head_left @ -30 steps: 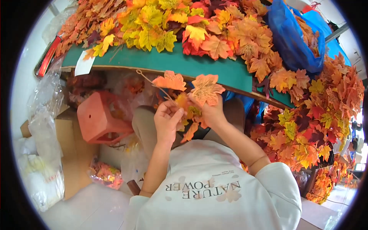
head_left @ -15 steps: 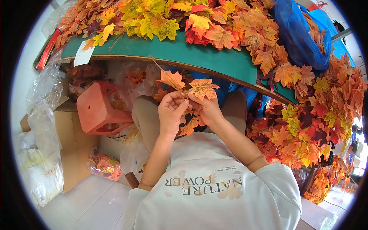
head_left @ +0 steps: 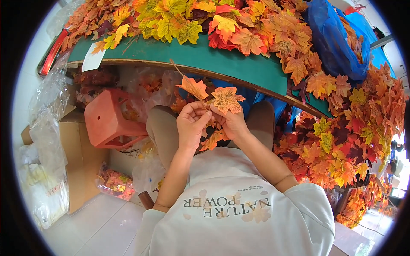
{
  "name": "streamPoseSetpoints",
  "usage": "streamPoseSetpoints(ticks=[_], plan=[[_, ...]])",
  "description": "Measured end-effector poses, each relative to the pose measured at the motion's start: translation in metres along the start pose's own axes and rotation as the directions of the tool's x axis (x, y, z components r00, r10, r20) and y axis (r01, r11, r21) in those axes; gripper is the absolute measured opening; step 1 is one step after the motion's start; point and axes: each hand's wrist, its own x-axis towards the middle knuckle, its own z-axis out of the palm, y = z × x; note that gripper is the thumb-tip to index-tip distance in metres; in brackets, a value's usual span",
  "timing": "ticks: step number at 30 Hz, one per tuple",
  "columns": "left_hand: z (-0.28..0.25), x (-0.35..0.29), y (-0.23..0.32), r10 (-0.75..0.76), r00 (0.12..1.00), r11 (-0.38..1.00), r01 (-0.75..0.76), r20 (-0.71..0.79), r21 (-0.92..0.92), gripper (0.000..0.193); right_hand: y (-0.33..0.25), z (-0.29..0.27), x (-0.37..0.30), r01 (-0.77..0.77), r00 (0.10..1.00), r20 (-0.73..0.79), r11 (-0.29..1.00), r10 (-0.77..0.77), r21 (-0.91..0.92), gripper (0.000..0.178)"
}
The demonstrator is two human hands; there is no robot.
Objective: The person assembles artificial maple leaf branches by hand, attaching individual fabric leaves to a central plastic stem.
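Both hands meet above my lap, just in front of the table edge. My left hand [head_left: 191, 123] is closed, thumb against fingers, on a thin brown stem [head_left: 181, 72] that sticks up past an orange artificial maple leaf [head_left: 194, 88]. Close beside it, my right hand [head_left: 231, 122] pinches an artificial maple leaf [head_left: 227, 100], orange with dark speckles, near its base. More orange leaves [head_left: 212, 139] hang below the hands, between my wrists. The fingers hide where the stem and leaves meet.
Artificial autumn leaves [head_left: 188, 33] heap on the green tabletop [head_left: 171, 54] and spill down the right side [head_left: 333, 136]. A blue plastic bag [head_left: 337, 42] lies at the right. To the left are a red stool [head_left: 104, 121], a cardboard box [head_left: 81, 162] and clear plastic bags [head_left: 47, 136].
Both hands keep the same grip. The speckled leaf and the stem have shifted only very slightly; the whole view moved a little.
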Motion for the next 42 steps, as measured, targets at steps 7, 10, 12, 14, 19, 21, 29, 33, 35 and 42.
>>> streamPoseSetpoints(ticks=[7, 10, 12, 14, 19, 21, 29, 33, 35, 42], plan=[[-0.005, 0.003, -0.005, 0.025, 1.000, 0.998, -0.025, -0.004, -0.056, 0.022, 0.008, -0.002, -0.003, 0.006, 0.999, -0.041, 0.990, 0.000, 0.139, 0.024], [-0.007, 0.003, -0.007, -0.014, 1.000, 0.999, 0.014, 0.006, -0.030, 0.022, 0.008, -0.006, 0.001, -0.128, 0.985, -0.080, 0.960, 0.152, 0.248, 0.023], [-0.006, 0.003, -0.008, -0.024, 0.999, 0.999, 0.025, 0.029, -0.023, 0.022, 0.009, -0.005, -0.002, -0.113, 0.986, -0.095, 0.963, 0.140, 0.243, 0.023], [-0.005, 0.002, -0.008, -0.032, 0.999, 0.999, 0.032, 0.021, -0.025, 0.022, 0.009, -0.005, -0.002, -0.099, 0.986, -0.109, 0.966, 0.128, 0.239, 0.022], [-0.007, 0.003, -0.011, -0.042, 0.999, 0.999, 0.042, 0.017, -0.033, 0.022, 0.009, -0.005, -0.003, -0.062, 0.994, -0.079, 0.979, 0.079, 0.193, 0.022], [-0.007, 0.003, -0.011, -0.042, 0.999, 0.999, 0.042, 0.013, -0.027, 0.022, 0.010, -0.006, -0.002, -0.067, 0.994, -0.074, 0.978, 0.083, 0.198, 0.022], [-0.009, 0.003, -0.013, -0.065, 0.998, 0.998, 0.065, 0.003, -0.015, 0.022, 0.013, -0.006, -0.002, -0.038, 0.996, -0.073, 0.985, 0.051, 0.171, 0.021], [-0.008, 0.004, -0.014, -0.036, 0.999, 0.998, 0.037, 0.015, -0.047, 0.022, 0.014, -0.007, -0.003, 0.005, 0.999, -0.043, 0.992, 0.001, 0.125, 0.021], [-0.010, 0.005, -0.019, -0.013, 1.000, 0.998, 0.013, 0.011, -0.054, 0.022, 0.014, -0.005, -0.004, 0.046, 0.998, -0.040, 0.996, -0.043, 0.082, 0.022], [-0.011, 0.007, -0.023, 0.037, 0.999, 0.998, -0.035, 0.036, -0.059, 0.022, 0.024, -0.017, -0.003, 0.055, 0.998, 0.003, 0.997, -0.055, 0.055, 0.023]])
